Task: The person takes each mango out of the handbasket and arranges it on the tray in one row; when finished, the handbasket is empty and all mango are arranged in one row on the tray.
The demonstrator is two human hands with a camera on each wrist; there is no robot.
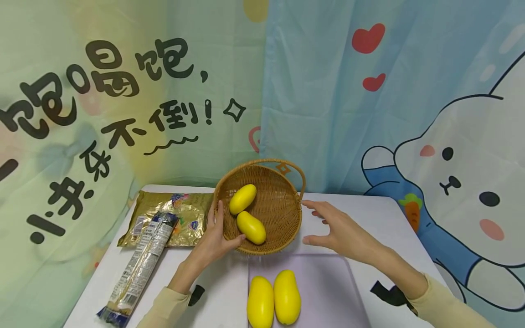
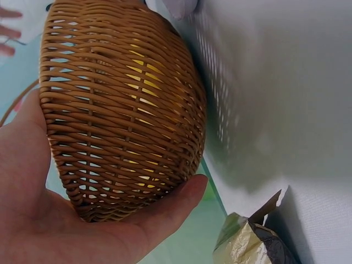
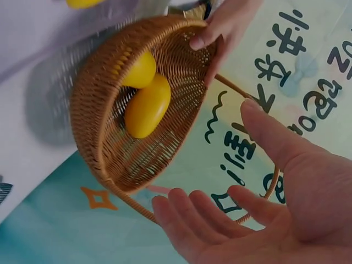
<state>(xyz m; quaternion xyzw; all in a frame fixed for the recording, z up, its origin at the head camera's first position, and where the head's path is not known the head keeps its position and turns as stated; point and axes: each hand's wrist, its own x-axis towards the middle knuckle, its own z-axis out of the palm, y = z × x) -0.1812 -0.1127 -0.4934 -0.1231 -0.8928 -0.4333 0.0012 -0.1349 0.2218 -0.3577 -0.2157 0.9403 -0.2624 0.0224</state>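
A brown wicker basket with an arched handle is tilted so that its mouth faces me in the head view. My left hand grips its left side, thumb on the lower rim and fingers along the side. Inside lie two yellow mangoes, one above the other. To the right of the basket, my right hand holds nothing, with its fingers and thumb spread. Its fingertips come close to the handle in the right wrist view; whether they touch it I cannot tell.
Two more yellow mangoes lie side by side on a pale purple board at the front. On the left, a long silver packet leans across a gold foil bag. A printed curtain hangs behind the white table.
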